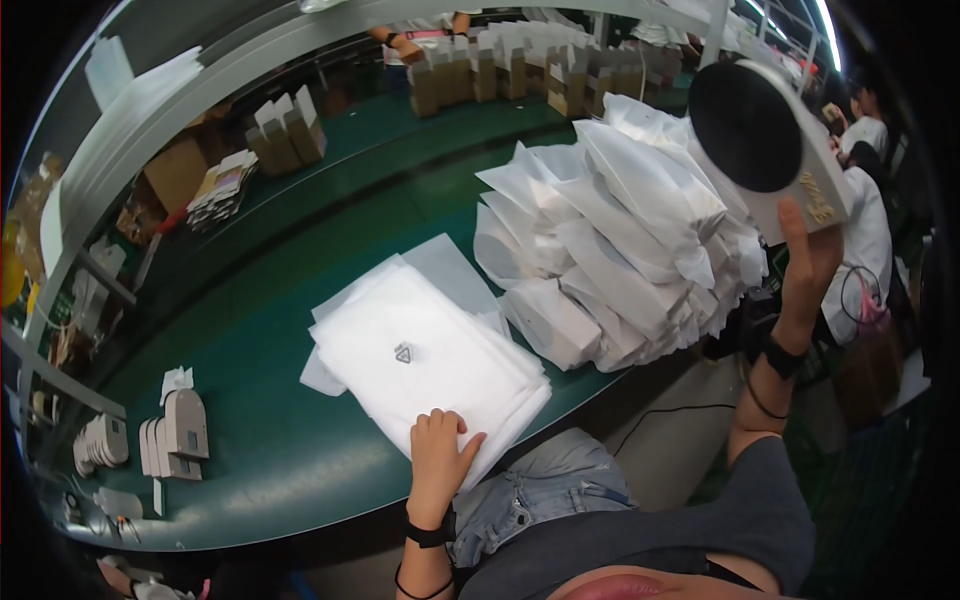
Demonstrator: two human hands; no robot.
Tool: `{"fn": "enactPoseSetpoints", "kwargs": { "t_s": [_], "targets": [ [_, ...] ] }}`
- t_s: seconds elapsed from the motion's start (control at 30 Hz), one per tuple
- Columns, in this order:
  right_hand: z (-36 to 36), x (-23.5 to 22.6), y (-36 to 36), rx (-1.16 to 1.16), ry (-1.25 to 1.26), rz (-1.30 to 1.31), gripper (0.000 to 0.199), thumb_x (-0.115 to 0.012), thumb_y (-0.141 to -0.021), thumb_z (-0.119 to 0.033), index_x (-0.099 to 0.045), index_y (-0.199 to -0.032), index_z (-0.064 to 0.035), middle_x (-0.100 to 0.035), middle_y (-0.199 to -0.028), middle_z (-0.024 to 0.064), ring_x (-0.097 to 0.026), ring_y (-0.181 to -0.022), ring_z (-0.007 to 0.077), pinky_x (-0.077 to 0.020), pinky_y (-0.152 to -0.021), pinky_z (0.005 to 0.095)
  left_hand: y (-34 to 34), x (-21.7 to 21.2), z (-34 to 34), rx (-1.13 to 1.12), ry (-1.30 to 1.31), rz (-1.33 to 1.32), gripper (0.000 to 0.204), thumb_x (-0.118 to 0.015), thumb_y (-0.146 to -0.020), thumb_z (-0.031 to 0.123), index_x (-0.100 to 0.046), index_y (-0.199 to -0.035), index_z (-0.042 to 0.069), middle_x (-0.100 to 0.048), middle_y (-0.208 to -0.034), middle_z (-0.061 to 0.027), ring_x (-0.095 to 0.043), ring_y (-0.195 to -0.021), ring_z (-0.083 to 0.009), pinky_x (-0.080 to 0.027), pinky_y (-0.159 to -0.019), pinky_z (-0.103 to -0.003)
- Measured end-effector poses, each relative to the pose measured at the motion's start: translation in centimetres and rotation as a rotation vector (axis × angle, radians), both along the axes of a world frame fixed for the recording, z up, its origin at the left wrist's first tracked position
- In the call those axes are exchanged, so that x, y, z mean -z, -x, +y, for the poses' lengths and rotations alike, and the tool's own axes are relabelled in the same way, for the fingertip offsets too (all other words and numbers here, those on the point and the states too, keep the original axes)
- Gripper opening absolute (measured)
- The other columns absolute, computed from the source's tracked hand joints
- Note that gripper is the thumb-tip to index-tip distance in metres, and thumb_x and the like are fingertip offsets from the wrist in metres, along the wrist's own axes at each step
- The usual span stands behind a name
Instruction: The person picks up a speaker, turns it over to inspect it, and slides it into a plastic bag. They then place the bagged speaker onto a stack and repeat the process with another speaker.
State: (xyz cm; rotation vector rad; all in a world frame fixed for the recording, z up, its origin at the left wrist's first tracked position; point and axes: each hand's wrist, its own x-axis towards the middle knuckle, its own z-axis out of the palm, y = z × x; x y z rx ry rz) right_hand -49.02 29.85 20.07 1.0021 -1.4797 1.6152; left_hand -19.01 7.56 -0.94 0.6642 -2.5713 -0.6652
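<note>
My left hand (440, 455) rests on the near edge of a stack of white translucent sleeves (430, 330), its fingers lying on the top one and its thumb apart. A small grey recycling mark shows on that top sleeve. Raised at the right, my right hand (808, 250) grips a white box-shaped device (825, 165) with a large round black front and gold lettering; my fingers behind it are hidden. Between my hands and farther back, several similar devices in white sleeves (620, 230) are piled up on the green table.
Small pale arch-shaped parts (185, 425) stand at the left of the green table (290, 480). Brown cartons (480, 75) line the far side, where another person's arm (405, 48) reaches in. A person in white (865, 240) is at the right. A metal frame (150, 110) crosses the upper left.
</note>
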Motion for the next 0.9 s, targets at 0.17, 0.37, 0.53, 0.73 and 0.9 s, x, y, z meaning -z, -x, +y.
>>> {"fn": "enactPoseSetpoints", "kwargs": {
  "t_s": [0.17, 0.37, 0.53, 0.73, 0.9],
  "targets": [
    [-0.5, -0.6, 0.5, -0.114, -0.308, -0.179, 0.043, -0.062, -0.081, -0.013, -0.045, -0.116, 0.0055, -0.054, -0.109, 0.0106, -0.051, -0.098, 0.0146, -0.0385, -0.087, 0.0254, -0.5, -0.1, 0.0, 0.004, 0.001, -0.010, 0.022, -0.068, -0.068, 0.015, -0.050, -0.075, 0.005, -0.048, -0.076, -0.0097, -0.043, -0.075, -0.0271, -0.035, -0.068, -0.035],
    [-0.5, -1.4, 0.6, -0.117, -0.454, -0.248, 0.043, -0.062, -0.082, -0.015, -0.045, -0.115, 0.0061, -0.055, -0.107, 0.0098, -0.052, -0.095, 0.0134, -0.0389, -0.085, 0.0242, -0.1, 0.2, -0.1, 0.017, 0.001, 0.009, 0.021, -0.067, -0.069, 0.015, -0.050, -0.076, 0.005, -0.048, -0.077, -0.0096, -0.044, -0.076, -0.0275, -0.034, -0.068, -0.036],
    [0.1, -1.0, 0.0, -0.081, -0.448, -0.231, 0.041, -0.061, -0.083, -0.016, -0.046, -0.113, 0.0062, -0.055, -0.106, 0.0095, -0.052, -0.094, 0.0132, -0.0390, -0.084, 0.0244, -0.5, 0.8, 0.4, -0.002, 0.033, -0.015, 0.021, -0.067, -0.070, 0.014, -0.050, -0.077, 0.004, -0.048, -0.079, -0.0111, -0.044, -0.076, -0.0284, -0.035, -0.069, -0.037],
    [-0.1, 0.1, 2.2, 0.008, -0.484, -0.319, 0.044, -0.060, -0.084, -0.017, -0.046, -0.118, 0.0070, -0.055, -0.108, 0.0107, -0.051, -0.098, 0.0161, -0.0383, -0.086, 0.0247, 0.2, 0.4, 0.4, -0.065, 0.002, 0.085, 0.030, -0.070, -0.066, 0.009, -0.049, -0.086, 0.001, -0.047, -0.088, -0.0153, -0.045, -0.082, -0.0314, -0.037, -0.072, -0.039],
    [5.4, 2.9, 4.8, -0.525, -0.196, -0.373, 0.048, -0.051, -0.088, -0.024, -0.042, -0.125, 0.0042, -0.050, -0.121, 0.0156, -0.048, -0.110, 0.0255, -0.0360, -0.095, 0.0360, 0.2, -0.1, -0.9, -0.074, -0.064, 0.040, 0.033, -0.072, -0.064, 0.010, -0.048, -0.086, 0.002, -0.047, -0.086, -0.0145, -0.045, -0.081, -0.0314, -0.039, -0.071, -0.037]
  ]
}}
